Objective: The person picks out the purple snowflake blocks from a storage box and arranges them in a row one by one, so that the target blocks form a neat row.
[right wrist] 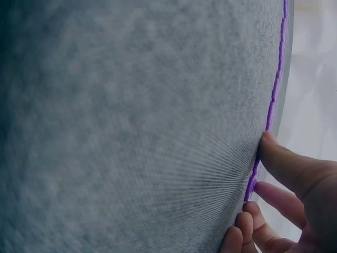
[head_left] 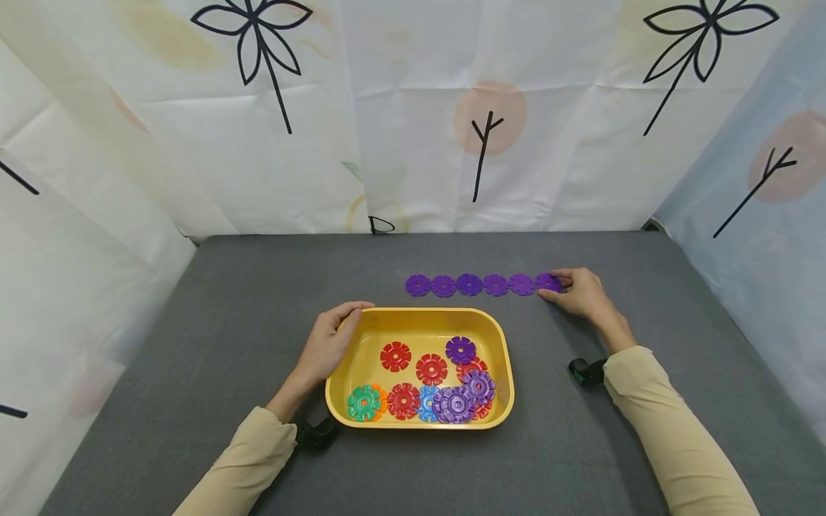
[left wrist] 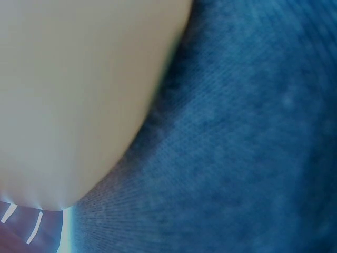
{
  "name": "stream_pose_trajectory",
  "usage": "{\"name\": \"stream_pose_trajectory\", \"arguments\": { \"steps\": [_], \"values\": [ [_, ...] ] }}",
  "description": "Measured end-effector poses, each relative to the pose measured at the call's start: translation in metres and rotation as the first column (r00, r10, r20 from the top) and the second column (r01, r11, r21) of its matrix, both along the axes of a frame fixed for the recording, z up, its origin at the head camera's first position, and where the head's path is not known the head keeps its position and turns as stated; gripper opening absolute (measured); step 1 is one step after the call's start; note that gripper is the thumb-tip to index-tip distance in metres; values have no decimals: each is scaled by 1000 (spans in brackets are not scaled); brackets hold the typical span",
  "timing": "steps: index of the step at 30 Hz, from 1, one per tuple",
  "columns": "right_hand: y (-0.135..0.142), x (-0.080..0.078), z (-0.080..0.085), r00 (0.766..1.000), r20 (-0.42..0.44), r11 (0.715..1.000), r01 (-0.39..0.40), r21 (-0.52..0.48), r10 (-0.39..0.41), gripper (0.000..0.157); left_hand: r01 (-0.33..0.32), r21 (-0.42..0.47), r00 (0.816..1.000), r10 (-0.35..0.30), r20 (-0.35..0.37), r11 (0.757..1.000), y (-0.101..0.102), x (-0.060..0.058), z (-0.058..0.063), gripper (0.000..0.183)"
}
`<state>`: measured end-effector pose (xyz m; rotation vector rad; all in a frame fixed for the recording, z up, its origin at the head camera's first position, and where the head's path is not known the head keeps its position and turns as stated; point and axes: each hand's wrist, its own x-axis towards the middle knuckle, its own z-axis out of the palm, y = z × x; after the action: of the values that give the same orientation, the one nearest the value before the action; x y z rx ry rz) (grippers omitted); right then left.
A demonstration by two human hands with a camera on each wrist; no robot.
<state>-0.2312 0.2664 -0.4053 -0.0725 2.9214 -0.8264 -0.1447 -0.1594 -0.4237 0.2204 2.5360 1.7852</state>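
To do this well, we think we should keep the last purple flower (head_left: 547, 282) flat on the desk (head_left: 271, 272) and nudge it gently, so it lines up with the next flower (head_left: 521, 284). A hard push could make the whole row (head_left: 470, 284) bend. The last flower sits at the right end of that row, behind the yellow tray (head_left: 508, 358) and off to its right. Our right hand (head_left: 583, 292) pinches it between thumb and fingers, down low, and that arm reaches far forward and leans in. Our left hand (head_left: 325, 345) grips the tray's back left corner, its arm slanting in from the other side. Our two hands are well apart. We can't tell if the flowers are hooked together or just touching.
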Motion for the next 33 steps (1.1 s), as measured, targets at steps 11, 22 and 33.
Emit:
{"name": "stream_pose_trajectory", "arguments": {
  "steps": [11,22,33],
  "values": [
    [-2,3,0,1000,-23,1000,-1,14,2,61,2,-2,1000,-2,0,1000,0,-1,-1,33],
    [-38,31,33,979,-180,994,-101,-42,92,56,9,-11,1000,-9,-8,1000,-1,-1,-1,35],
    [-86,71,59,929,-236,944,-314,-95,285,46,13,-5,1000,-13,-13,1000,-1,-1,-2,35]
  ]
}}
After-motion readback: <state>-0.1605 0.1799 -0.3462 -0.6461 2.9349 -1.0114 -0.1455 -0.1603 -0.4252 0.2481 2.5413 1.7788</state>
